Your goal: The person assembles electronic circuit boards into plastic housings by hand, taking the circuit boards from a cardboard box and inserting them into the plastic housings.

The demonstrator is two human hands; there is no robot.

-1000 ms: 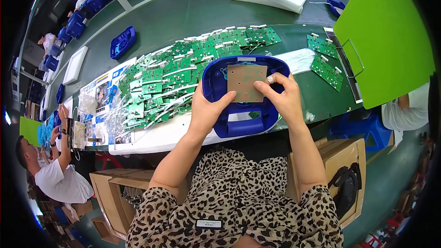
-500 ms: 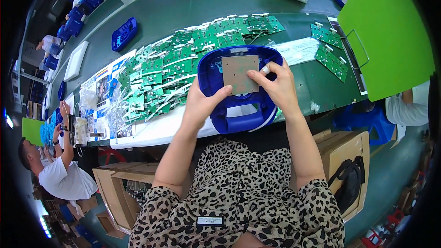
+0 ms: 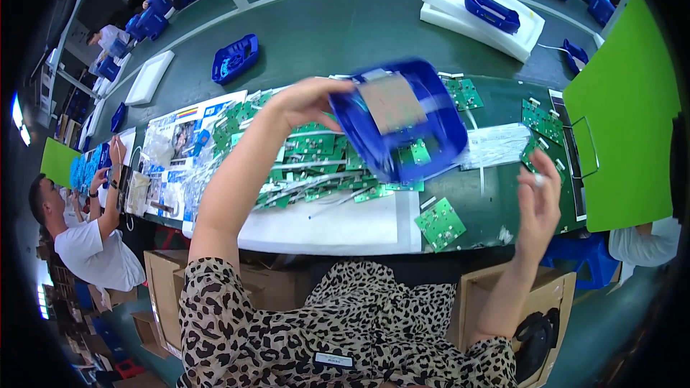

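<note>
A blue plastic housing [image 3: 442, 133], blurred by motion, is held tilted above the workbench. My left hand [image 3: 307, 103] grips it by its upper left edge. Inside the housing lies a square circuit board with its brown back [image 3: 392, 104] showing. To the right, my right hand [image 3: 539, 205] is apart from the housing, raised and empty, with its fingers spread and something white around one finger. Beneath the housing and to its left spreads a pile of green circuit boards [image 3: 309, 151] with white cables. One loose green board [image 3: 440, 225] rests near the bench's front edge.
A bundle of white cables [image 3: 496, 146] lies right of the pile. White foam blocks [image 3: 528, 39] and another blue housing [image 3: 236, 59] are farther back on the green conveyor [image 3: 323, 36]. A bright green panel [image 3: 625, 115] stands at right. A co-worker [image 3: 93, 237] sits at left.
My left hand has swung the housing up and away from me, tilting it. My right hand has let go of it and moved right. A loose green board shows near the front edge.
</note>
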